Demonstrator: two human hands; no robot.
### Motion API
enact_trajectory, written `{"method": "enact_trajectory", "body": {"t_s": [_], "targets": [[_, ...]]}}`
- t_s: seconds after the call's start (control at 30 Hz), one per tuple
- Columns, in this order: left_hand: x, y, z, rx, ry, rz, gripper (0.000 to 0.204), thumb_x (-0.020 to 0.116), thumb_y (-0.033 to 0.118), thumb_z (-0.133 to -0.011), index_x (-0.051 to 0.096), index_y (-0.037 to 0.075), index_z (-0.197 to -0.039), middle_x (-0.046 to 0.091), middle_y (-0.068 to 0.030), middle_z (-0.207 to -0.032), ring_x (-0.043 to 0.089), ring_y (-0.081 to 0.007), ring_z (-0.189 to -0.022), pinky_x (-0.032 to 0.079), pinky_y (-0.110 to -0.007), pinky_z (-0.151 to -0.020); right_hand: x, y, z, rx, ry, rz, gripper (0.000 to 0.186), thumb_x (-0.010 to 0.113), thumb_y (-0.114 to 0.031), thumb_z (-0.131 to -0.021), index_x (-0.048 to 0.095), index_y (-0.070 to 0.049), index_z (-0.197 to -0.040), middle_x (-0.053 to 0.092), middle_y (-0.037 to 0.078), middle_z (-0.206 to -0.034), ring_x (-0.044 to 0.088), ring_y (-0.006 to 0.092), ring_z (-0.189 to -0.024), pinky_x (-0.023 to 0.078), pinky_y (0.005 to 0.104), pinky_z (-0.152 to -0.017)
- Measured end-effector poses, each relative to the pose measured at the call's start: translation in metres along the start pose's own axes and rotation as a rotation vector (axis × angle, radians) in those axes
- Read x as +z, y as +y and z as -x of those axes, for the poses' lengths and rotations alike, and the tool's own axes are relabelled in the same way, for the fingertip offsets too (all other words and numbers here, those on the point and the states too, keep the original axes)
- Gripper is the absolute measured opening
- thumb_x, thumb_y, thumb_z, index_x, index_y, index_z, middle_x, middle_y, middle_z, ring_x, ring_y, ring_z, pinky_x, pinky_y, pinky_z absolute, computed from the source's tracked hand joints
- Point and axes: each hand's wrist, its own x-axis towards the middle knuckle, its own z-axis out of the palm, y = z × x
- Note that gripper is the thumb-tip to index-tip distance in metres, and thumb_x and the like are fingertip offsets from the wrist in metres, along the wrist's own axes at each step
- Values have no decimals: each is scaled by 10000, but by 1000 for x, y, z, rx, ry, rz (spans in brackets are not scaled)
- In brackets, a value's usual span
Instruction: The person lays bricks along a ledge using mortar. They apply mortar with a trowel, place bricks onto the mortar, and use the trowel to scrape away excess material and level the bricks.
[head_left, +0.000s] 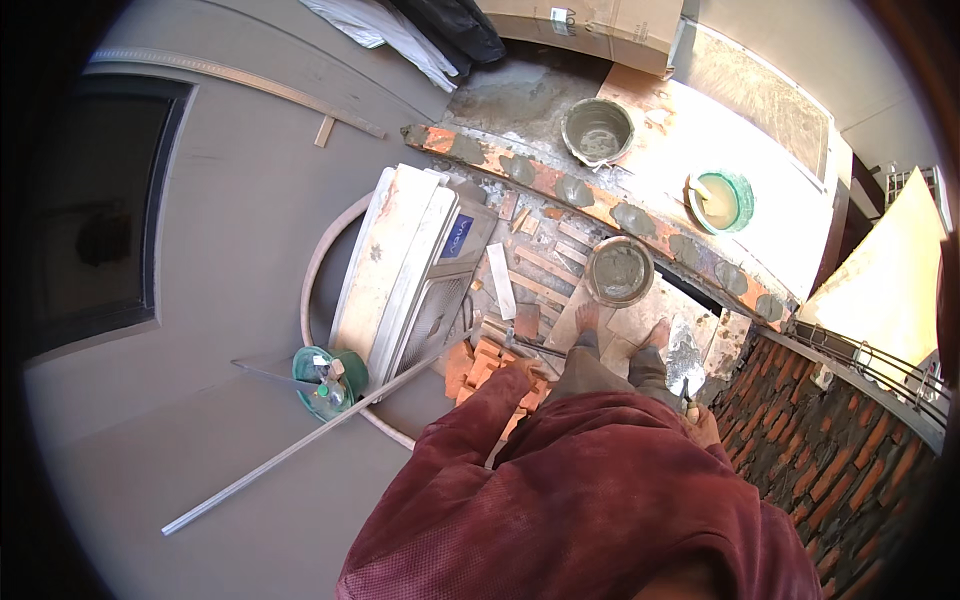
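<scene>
My right hand (705, 428), low at the right of my legs, is closed round the handle of a trowel. The trowel's grey, mortar-smeared blade (685, 352) points away from me, over pale boards. My left hand (516, 379) is down at a stack of orange bricks (489, 357); its fingers are hard to make out, so whether it grips a brick is unclear. Beyond my bare feet stands a bucket of grey mortar (621, 272). A low brick course (545, 180) runs across behind it, topped with several separate dabs of mortar.
Behind the course stand a dark mortar tub (598, 131) and a green bucket (724, 202) with cloudy liquid. An appliance carton (400, 260), a long metal straightedge (290, 440) and a green tub (330, 385) with bottles lie left. A rough brick wall (820, 450) drops away right.
</scene>
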Motion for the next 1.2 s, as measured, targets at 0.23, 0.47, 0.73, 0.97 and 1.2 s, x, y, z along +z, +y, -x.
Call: {"method": "enact_trajectory", "body": {"t_s": [0.23, 0.47, 0.73, 0.97, 1.2], "targets": [[7, -49, -24, 68, -18, -25, 445, 561, 213, -870, 619, 91, -1294, 685, -141, -861, 651, -213, -763, 504, -350, -698, -3, -28, 10, -135, -172, -154, 283, 725, -269, -889, 611, -16, -945, 650, 5, -845, 561, 107, -762, 474, 322, -689], [-1, 4, -77, 208, -305, 586, 798, 814, 373, -799, 474, -14, -1408, 673, -95, -1074, 612, -147, -868, 487, -284, -744, 7, -64, 13, -170, -223, -450, 231, 713, -229, -908, 621, -26, -969, 655, -10, -877, 569, 97, -774, 483, 301, -704], [-27, 105, -76, 386, -329, -80, 754, 803, 437, -779, 532, 120, -1407, 693, -105, -922, 675, -193, -897, 492, -334, -737, 2, -65, 1, -133, -268, -521, 179, 699, -183, -920, 628, -34, -986, 659, -15, -898, 577, 88, -787, 489, 285, -716], [33, 90, -68, 746, -587, -96, 481, 671, 377, -934, 614, 98, -1322, 691, -136, -1147, 651, -200, -1062, 470, -312, -964, -21, -1, 51, -110, -327, -679, 136, 687, -143, -930, 635, -40, -1001, 663, -19, -916, 584, 80, -799, 495, 271, -725], [78, 108, -50, 581, -591, 141, 283, 687, 294, -942, 734, 40, -1059, 727, -55, -970, 648, -113, -911, 507, -268, -835, -44, 64, 54, -22, -356, -719, 158, 676, -88, -926, 632, -39, -1069, 679, 6, -979, 627, 100, -847, 519, 280, -758]]}}
